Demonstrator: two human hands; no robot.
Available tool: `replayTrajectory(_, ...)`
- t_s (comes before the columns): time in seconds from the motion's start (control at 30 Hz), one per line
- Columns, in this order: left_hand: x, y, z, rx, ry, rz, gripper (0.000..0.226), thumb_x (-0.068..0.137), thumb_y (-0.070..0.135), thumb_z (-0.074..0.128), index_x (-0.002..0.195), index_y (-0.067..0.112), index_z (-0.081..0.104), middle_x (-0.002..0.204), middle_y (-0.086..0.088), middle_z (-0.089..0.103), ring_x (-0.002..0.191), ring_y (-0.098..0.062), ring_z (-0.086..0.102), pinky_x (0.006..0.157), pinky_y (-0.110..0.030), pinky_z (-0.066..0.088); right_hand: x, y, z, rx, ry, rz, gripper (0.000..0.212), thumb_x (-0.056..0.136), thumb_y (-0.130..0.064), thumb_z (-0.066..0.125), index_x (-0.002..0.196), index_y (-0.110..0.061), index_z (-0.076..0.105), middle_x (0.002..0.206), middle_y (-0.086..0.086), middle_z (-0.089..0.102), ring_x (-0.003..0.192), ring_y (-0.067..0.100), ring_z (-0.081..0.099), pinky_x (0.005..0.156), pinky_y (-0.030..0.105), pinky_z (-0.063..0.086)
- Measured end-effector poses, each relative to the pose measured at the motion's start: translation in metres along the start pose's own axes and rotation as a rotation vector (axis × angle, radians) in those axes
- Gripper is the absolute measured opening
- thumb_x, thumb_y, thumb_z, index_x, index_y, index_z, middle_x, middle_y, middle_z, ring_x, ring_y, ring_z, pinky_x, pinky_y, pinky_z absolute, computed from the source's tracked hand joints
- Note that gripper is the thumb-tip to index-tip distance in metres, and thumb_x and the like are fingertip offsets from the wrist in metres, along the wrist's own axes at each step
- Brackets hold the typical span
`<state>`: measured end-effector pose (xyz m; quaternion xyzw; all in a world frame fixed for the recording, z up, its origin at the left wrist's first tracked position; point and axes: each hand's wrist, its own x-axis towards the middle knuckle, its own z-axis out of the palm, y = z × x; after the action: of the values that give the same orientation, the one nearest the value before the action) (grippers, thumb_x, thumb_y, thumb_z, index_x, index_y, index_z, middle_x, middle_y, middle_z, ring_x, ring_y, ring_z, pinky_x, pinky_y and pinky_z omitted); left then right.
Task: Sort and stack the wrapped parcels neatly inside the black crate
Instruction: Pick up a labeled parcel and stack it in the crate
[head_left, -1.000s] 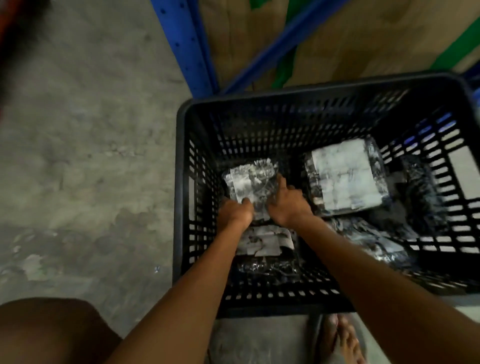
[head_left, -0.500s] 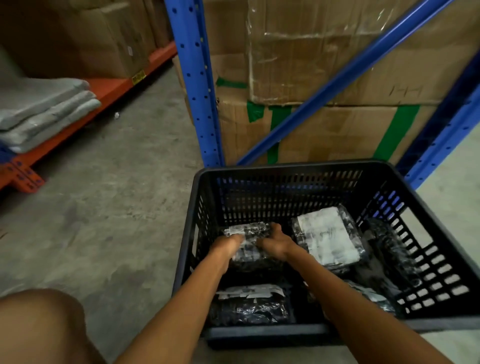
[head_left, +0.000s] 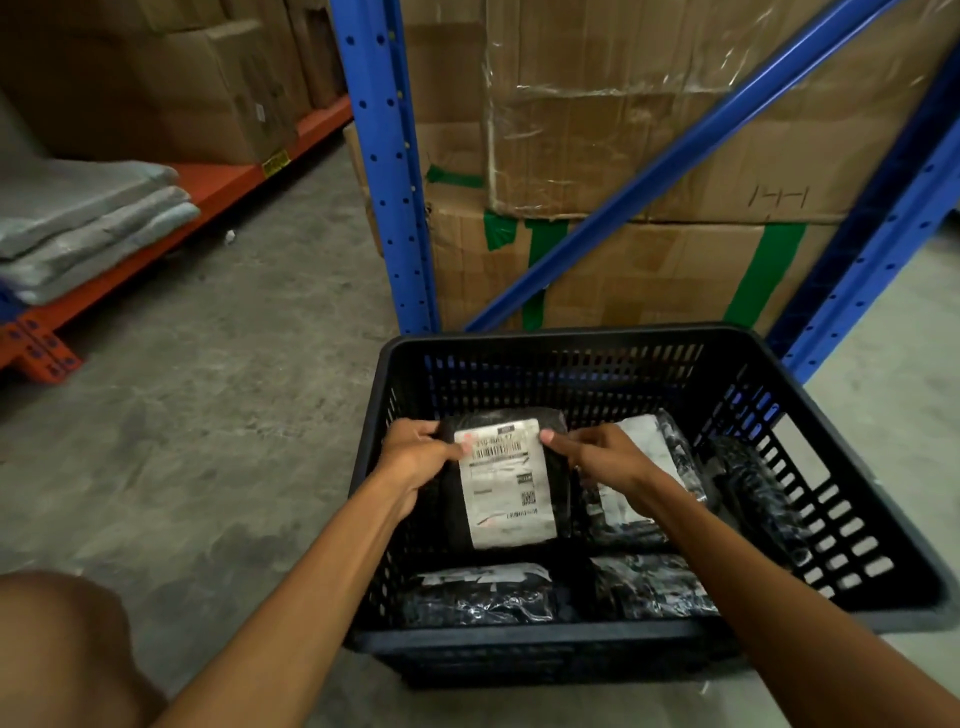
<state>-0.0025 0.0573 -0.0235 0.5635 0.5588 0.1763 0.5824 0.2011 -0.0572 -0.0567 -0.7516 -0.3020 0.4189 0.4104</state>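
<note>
Both your forearms reach forward and down over the near rim of the black crate (head_left: 644, 340). Your left hand (head_left: 415, 457) curls round the upper left edge of a black parcel (head_left: 506, 483), thumb on its face, other fingers behind it. Your right hand (head_left: 602, 454) pinches the upper right edge, fingertips (head_left: 550, 436) on the corner of the white shipping label (head_left: 506, 488). Both hands are closed on this parcel, which you hold tilted, label up, over the crate's left half.

Around it: a second labelled parcel (head_left: 649, 467) lies just right of your right hand, partly under your wrist. A dark wrapped bundle (head_left: 748, 483) leans along the right wall. Two more parcels lie along the near wall, one left (head_left: 483, 592), one right (head_left: 649, 587), both below your forearms.

The crate sits on the concrete floor (head_left: 208, 415). Behind it, blue rack uprights (head_left: 387, 166) front taped cardboard boxes (head_left: 649, 156). Grey folded pads (head_left: 88, 218) rest on an orange shelf (head_left: 218, 182) far left. Your knee (head_left: 57, 649) shows at lower left.
</note>
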Motion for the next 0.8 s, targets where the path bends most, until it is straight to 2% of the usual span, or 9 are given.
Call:
replayTrajectory(0.07, 0.003, -0.003, 0.009, -0.101, 0.067, 0.011, 0.034, 0.083, 0.006, 0.077, 0.116, 0.002, 0.070, 0.105, -0.014, 0.075, 0.090, -0.025, 0.072, 0.082, -0.030, 0.060, 0.001, -0.003, 0.007, 0.044, 0.017, 0.064, 0.046, 0.083, -0.059, 0.066, 0.061, -0.019, 0.067, 0.053, -0.016, 0.068, 0.060, 0.005, 0.062, 0.054, 0.025, 0.044)
replayTrajectory(0.13, 0.010, -0.005, 0.019, -0.078, 0.132, 0.016, 0.036, 0.088, 0.018, 0.072, 0.121, 0.008, 0.065, 0.115, -0.012, 0.072, 0.104, -0.028, 0.070, 0.094, -0.041, 0.056, 0.003, -0.008, 0.014, 0.085, 0.003, 0.126, 0.052, 0.083, -0.066, 0.060, 0.081, -0.016, 0.073, 0.080, -0.006, 0.075, 0.079, 0.015, 0.068, 0.060, 0.031, 0.053)
replayTrajectory(0.27, 0.029, -0.003, 0.032, 0.068, 0.211, 0.030, 0.033, 0.094, 0.027, 0.062, 0.124, 0.013, 0.060, 0.123, -0.011, 0.068, 0.111, -0.031, 0.065, 0.097, -0.043, 0.054, 0.022, -0.010, 0.034, 0.146, 0.071, 0.221, 0.071, 0.088, -0.064, 0.054, 0.112, 0.002, 0.068, 0.111, 0.021, 0.072, 0.101, 0.040, 0.069, 0.083, 0.056, 0.059)
replayTrajectory(0.4, 0.051, -0.006, 0.039, 0.420, 0.274, 0.007, 0.041, 0.094, 0.027, 0.061, 0.129, 0.006, 0.057, 0.127, -0.013, 0.066, 0.114, -0.032, 0.065, 0.090, -0.037, 0.054, 0.046, -0.003, 0.055, -0.080, 0.217, 0.250, 0.067, 0.090, -0.058, 0.053, 0.122, 0.000, 0.064, 0.122, 0.020, 0.067, 0.110, 0.039, 0.065, 0.094, 0.051, 0.055)
replayTrajectory(0.47, 0.063, -0.015, 0.042, 0.550, 0.176, -0.015, 0.044, 0.092, 0.019, 0.063, 0.134, 0.007, 0.054, 0.129, -0.013, 0.065, 0.114, -0.030, 0.066, 0.085, -0.032, 0.054, 0.060, 0.008, 0.065, -0.068, 0.095, 0.254, 0.051, 0.092, -0.042, 0.061, 0.125, -0.003, 0.063, 0.127, 0.018, 0.066, 0.113, 0.037, 0.064, 0.098, 0.049, 0.053)
replayTrajectory(0.53, 0.074, -0.029, 0.044, 0.717, -0.034, -0.080, 0.054, 0.091, 0.015, 0.060, 0.143, 0.008, 0.049, 0.138, -0.012, 0.060, 0.121, -0.028, 0.062, 0.091, -0.028, 0.052, 0.068, 0.019, 0.076, -0.088, -0.094, 0.302, 0.056, 0.090, -0.019, 0.067, 0.141, -0.004, 0.048, 0.139, 0.019, 0.059, 0.123, 0.036, 0.059, 0.101, 0.044, 0.051)
replayTrajectory(0.6, 0.082, -0.039, 0.046, 0.830, -0.170, -0.174, 0.077, 0.091, 0.011, 0.056, 0.157, 0.004, 0.018, 0.152, -0.016, 0.043, 0.134, -0.029, 0.050, 0.106, -0.029, 0.045, 0.071, 0.028, 0.083, -0.226, -0.194, 0.313, 0.089, 0.089, -0.011, 0.065, 0.157, -0.003, 0.008, 0.151, 0.018, 0.045, 0.136, 0.034, 0.047, 0.108, 0.041, 0.044)
replayTrajectory(0.67, 0.089, -0.041, 0.048, 0.892, -0.185, -0.211, 0.089, 0.092, 0.009, 0.053, 0.157, 0.000, -0.006, 0.157, -0.018, 0.032, 0.140, -0.032, 0.042, 0.111, -0.032, 0.042, 0.076, 0.028, 0.083, -0.352, -0.221, 0.284, 0.100, 0.090, -0.010, 0.062, 0.156, -0.004, -0.014, 0.158, 0.019, 0.034, 0.143, 0.034, 0.038, 0.116, 0.040, 0.037)
replayTrajectory(0.8, 0.084, -0.022, 0.046, 1.073, -0.236, -0.153, 0.077, 0.095, 0.016, 0.052, 0.157, -0.001, 0.009, 0.158, -0.019, 0.033, 0.140, -0.032, 0.043, 0.111, -0.033, 0.042, 0.066, 0.015, 0.072, -0.690, -0.270, 0.218, 0.092, 0.096, -0.018, 0.054, 0.155, -0.002, -0.015, 0.159, 0.022, 0.030, 0.144, 0.035, 0.036, 0.114, 0.036, 0.035)
